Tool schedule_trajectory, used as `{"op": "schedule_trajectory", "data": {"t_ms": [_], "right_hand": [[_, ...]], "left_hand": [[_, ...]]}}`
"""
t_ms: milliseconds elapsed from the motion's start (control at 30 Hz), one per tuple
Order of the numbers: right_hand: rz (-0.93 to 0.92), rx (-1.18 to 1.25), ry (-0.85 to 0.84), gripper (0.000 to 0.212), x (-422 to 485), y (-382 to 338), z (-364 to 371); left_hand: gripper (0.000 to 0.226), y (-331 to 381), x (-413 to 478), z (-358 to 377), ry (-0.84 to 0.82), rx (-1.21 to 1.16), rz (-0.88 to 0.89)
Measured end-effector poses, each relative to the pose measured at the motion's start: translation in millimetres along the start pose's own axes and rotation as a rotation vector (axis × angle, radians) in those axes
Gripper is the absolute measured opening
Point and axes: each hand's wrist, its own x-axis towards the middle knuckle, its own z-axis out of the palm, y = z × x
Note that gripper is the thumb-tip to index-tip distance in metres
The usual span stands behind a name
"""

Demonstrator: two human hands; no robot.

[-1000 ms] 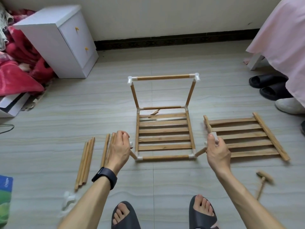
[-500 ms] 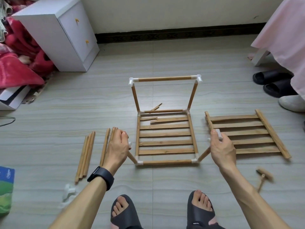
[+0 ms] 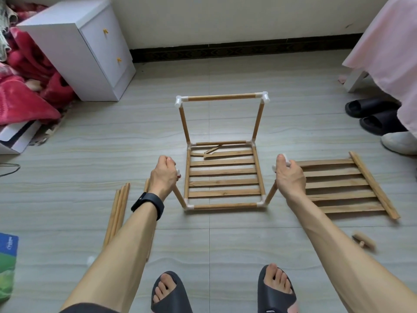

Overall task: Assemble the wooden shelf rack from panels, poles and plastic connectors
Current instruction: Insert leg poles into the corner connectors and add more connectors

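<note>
A partly built rack stands on the floor: a slatted wooden panel (image 3: 223, 177) framed by poles and white plastic connectors. Two far uprights carry a top crossbar (image 3: 222, 97). One far slat (image 3: 212, 150) is broken and lies askew. My left hand (image 3: 163, 175) is closed around the top of the near left pole (image 3: 178, 196), a white connector showing at my fingers. My right hand (image 3: 288, 177) grips the top of the near right pole (image 3: 271, 195), holding a white connector there. A second slatted panel (image 3: 343, 188) lies flat to the right.
Several loose poles (image 3: 117, 211) lie at the left. A small wooden mallet (image 3: 363, 241) rests at the right. A white drawer cabinet (image 3: 83, 46) and red bedding (image 3: 20, 96) stand at the back left; slippers (image 3: 374, 114) and a pink cover at the right. My sandalled feet are below.
Both hands have risen along the near poles, which now lean more upright. The view has shifted closer over the rack.
</note>
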Motion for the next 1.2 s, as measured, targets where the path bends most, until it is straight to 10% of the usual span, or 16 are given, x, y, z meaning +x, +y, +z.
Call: {"op": "schedule_trajectory", "data": {"t_ms": [267, 467, 600, 700, 967, 1200], "right_hand": [[-0.044, -0.069, 0.031, 0.045, -1.1, 2.7, 0.8], [-0.009, -0.118, 0.081, 0.072, -17.1, -6.3, -12.4], [-0.324, -0.055, 0.312, 0.058, -58.4, 2.8, -8.3], [-0.529, -0.176, 0.102, 0.041, -88.9, 19.2, 27.7], [-0.397, -1.015, -0.694, 0.060, -56.5, 76.9, 152.7], [-0.505, -1.208, -0.641, 0.052, -32.5, 114.1, 185.3]], "left_hand": [[0.033, -7.7, -3.5, 1.0, 0.016, -0.029, 0.018], [0.042, -8.1, 0.1, -11.6, -0.138, -0.166, -0.105], [0.045, -52.4, -6.3, -32.7, -0.051, -0.351, -0.178], [0.048, -115.3, -24.0, -39.7, -0.073, -0.148, -0.343], [0.059, -201.0, -53.3, -16.8, -0.322, 0.459, -0.418], [0.053, -211.4, -35.5, 0.5, -0.362, 0.718, -0.354]]}}
